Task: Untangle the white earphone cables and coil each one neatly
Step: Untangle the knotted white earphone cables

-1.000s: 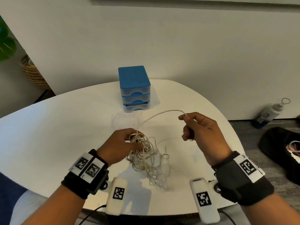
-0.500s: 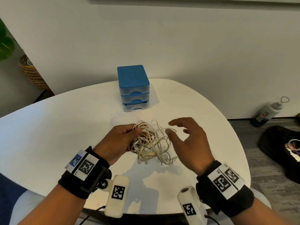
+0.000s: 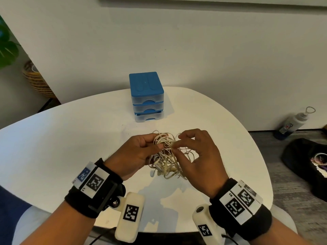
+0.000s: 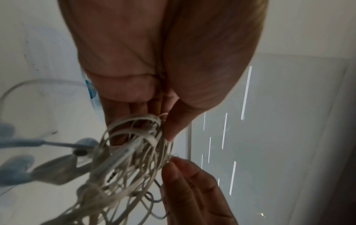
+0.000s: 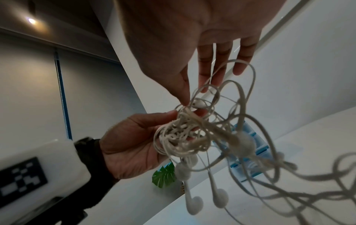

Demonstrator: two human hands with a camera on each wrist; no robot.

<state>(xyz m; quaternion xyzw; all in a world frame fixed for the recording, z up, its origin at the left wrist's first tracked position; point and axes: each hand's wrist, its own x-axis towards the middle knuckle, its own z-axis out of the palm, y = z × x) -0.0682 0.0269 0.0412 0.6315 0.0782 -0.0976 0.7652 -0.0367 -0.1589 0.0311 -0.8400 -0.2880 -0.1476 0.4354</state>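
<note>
A tangled bundle of white earphone cables [image 3: 166,156] hangs above the white table [image 3: 70,138], held between both hands. My left hand [image 3: 139,151] grips the bundle's left side with fingers and thumb curled round the strands [image 4: 134,137]. My right hand [image 3: 194,152] pinches a strand at the top of the tangle between thumb and forefinger, the other fingers spread. In the right wrist view the cable tangle [image 5: 188,130] trails loose loops, and two earbuds [image 5: 194,204] dangle below it.
A small blue three-drawer organiser [image 3: 146,96] stands at the table's far middle. On the floor to the right are a white bottle [image 3: 292,124] and a black bag [image 3: 307,161]. A wicker basket [image 3: 37,80] and a plant sit at the left.
My right hand let go of the long strand it had pulled out to the right, came back to the bundle and now pinches a strand at its top. The left hand raised the tangle slightly.
</note>
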